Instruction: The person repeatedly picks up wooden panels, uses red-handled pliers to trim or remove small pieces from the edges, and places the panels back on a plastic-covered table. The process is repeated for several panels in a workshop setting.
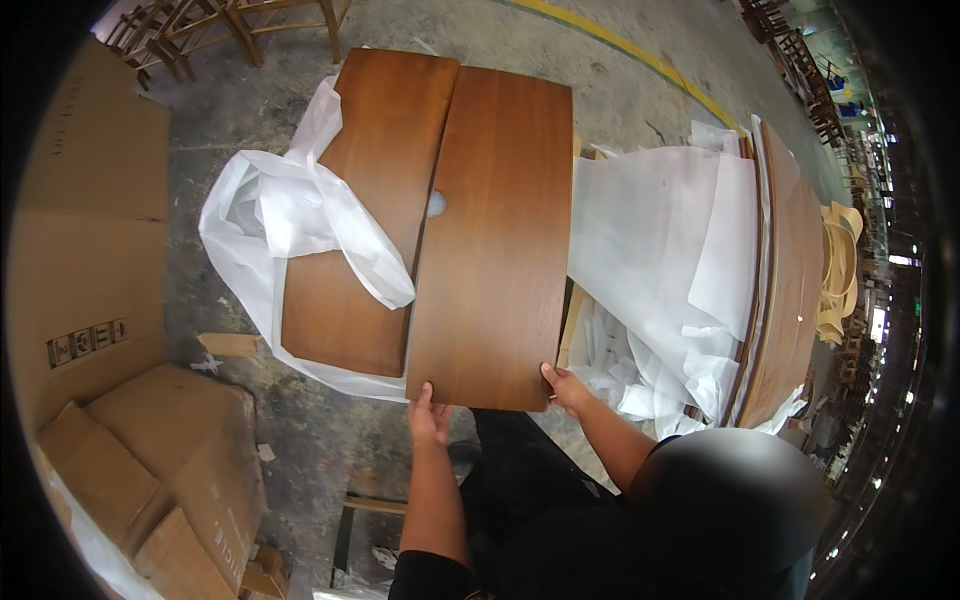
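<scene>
left hand (429, 414) and right hand (566, 388) clamped on curved wooden panel's (495, 240) near corners, steadying it | second panel (375, 200) beside it, cushioned on white foam wrap (262, 215)

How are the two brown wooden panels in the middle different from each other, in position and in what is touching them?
The right curved brown wooden panel is held at its near edge by the left hand and the right hand; the left brown wooden panel is touched by neither hand. The right panel is bare on top, while white wrapping paper drapes over the left one. The right panel overlaps the left panel's edge. Both share the same glossy brown wood and rounded corners.
</scene>
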Demonstrator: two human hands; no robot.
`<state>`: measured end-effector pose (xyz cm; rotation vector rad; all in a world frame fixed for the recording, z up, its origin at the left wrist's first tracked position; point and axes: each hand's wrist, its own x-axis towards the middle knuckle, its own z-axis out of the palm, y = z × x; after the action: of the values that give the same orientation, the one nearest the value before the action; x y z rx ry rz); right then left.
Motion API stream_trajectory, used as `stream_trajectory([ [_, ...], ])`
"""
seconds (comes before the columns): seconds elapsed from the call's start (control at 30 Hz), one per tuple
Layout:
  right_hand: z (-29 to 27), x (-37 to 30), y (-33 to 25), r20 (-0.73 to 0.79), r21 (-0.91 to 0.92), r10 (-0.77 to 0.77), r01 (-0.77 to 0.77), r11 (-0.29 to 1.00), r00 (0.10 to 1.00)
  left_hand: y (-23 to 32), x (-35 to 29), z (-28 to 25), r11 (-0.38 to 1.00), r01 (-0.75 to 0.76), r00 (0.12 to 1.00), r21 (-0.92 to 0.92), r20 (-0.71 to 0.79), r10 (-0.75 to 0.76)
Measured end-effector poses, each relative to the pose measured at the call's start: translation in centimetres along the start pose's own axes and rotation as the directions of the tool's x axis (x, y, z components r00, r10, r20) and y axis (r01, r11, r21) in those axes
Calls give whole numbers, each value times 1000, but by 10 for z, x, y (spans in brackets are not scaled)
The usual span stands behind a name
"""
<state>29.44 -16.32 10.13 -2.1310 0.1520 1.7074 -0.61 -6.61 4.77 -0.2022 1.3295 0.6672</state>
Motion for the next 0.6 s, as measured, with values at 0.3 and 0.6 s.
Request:
stream_trajectory([
  [0.3, -15, 21, -4, 182, 174, 36, -68, 982, 983, 34, -43, 9, 988, -76, 996, 135, 49, 70],
  [0.6, -10, 93, -159, -220, 424, -145, 228, 876, 965, 37, -129, 40, 861, -460, 887, 219, 151, 436],
])
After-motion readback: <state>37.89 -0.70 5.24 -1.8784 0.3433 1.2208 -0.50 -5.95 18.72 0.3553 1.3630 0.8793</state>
